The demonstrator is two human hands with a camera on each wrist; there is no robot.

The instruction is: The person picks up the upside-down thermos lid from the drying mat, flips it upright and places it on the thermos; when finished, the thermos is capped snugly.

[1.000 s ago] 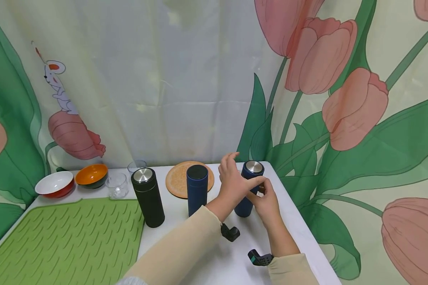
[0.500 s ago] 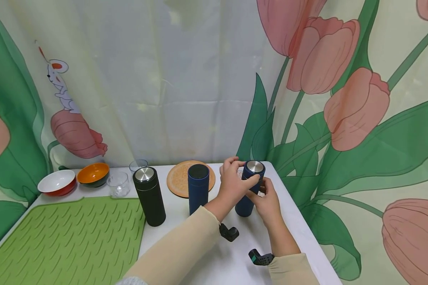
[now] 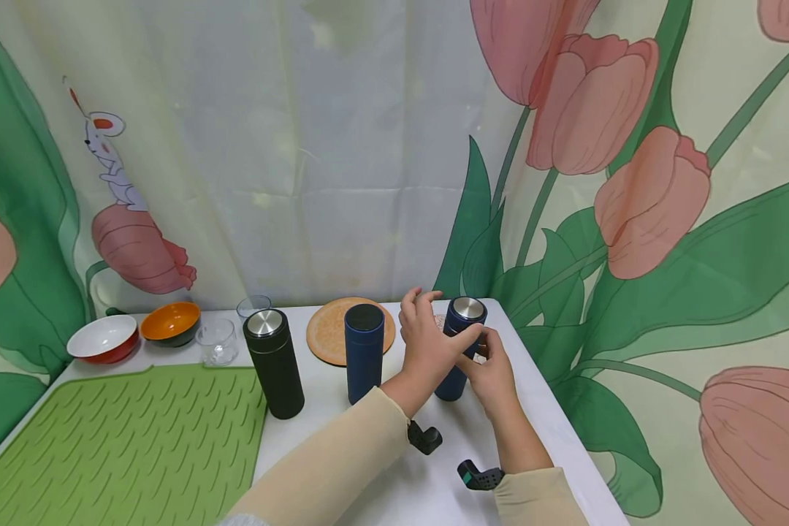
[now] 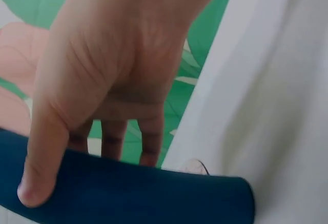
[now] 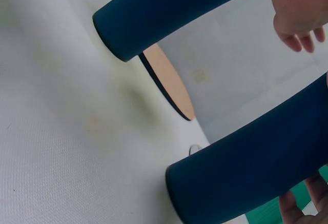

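A dark blue vacuum flask (image 3: 456, 347) with a silver-topped lid stands upright near the right side of the white table. My right hand (image 3: 491, 369) grips its body from the right; its fingertips show under the flask in the right wrist view. My left hand (image 3: 427, 347) is at its left. The left thumb (image 4: 38, 178) lies over the flask's near side, while the other fingers are spread and raised away from the lid in the head view. Left of it stand another blue flask (image 3: 364, 351) with a dark top and a black flask (image 3: 275, 369) with a silver top.
Behind the flasks lies a round orange-patterned board (image 3: 329, 332). At the back left are a clear glass (image 3: 217, 342), another glass (image 3: 253, 303), an orange bowl (image 3: 171, 321) and a red-and-white bowl (image 3: 105, 337). A green ridged mat (image 3: 131, 438) covers the left side.
Half a second ago my left fingertips were close against the lid; now they have spread away to the left. The right hand keeps its grip, and the flask stays in place.
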